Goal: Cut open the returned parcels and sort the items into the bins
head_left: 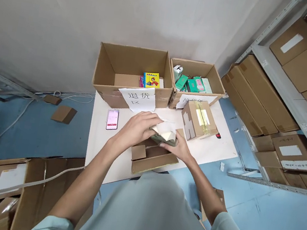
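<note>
Over an opened cardboard box (153, 160) at the table's front edge, both hands hold a small greenish package (167, 134) with white paper on top. My left hand (142, 126) grips its left side, fingers curled over the paper. On the right side, my right hand (178, 146) has its thumb and fingers around the package. The open box lies directly beneath, its flaps spread. Just right of my right hand stands a taped carton (199, 120) with a white label. A phone (112, 119) with a lit screen lies left of my left hand.
Behind stand a large open box (106, 91) holding a yellow picture box (151, 79) and a smaller open box (217, 95) with green packages. Shelves (287, 86) of cartons rise at the right. A large open carton (29, 188) is at the lower left, crossed by a cable.
</note>
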`<state>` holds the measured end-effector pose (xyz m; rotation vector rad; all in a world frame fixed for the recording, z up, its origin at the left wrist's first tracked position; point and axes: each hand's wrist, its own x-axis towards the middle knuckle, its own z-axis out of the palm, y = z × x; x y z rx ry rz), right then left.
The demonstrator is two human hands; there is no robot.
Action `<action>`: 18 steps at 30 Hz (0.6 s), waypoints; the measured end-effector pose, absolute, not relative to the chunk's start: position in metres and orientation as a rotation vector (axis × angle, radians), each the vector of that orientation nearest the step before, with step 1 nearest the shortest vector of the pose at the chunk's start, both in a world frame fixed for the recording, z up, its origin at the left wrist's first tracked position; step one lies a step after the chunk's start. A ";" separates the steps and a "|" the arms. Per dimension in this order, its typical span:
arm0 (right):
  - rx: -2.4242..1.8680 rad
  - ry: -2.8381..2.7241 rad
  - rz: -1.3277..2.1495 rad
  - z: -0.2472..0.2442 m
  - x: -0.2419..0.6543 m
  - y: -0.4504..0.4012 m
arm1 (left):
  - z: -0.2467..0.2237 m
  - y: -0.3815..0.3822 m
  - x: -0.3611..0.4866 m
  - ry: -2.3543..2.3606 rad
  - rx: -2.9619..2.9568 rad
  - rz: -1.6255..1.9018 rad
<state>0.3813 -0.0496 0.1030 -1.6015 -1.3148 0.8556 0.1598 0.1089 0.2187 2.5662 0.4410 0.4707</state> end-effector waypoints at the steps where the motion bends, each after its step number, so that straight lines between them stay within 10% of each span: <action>1: -1.617 -1.250 0.777 0.110 0.380 -0.054 | 0.229 0.106 0.167 0.402 2.564 0.489; 9: -1.676 -1.037 0.481 0.172 0.399 -0.128 | 0.270 0.094 0.228 0.258 2.309 0.520; 18: -1.670 -0.683 0.500 0.147 0.460 -0.210 | 0.203 0.051 0.331 0.136 1.496 0.257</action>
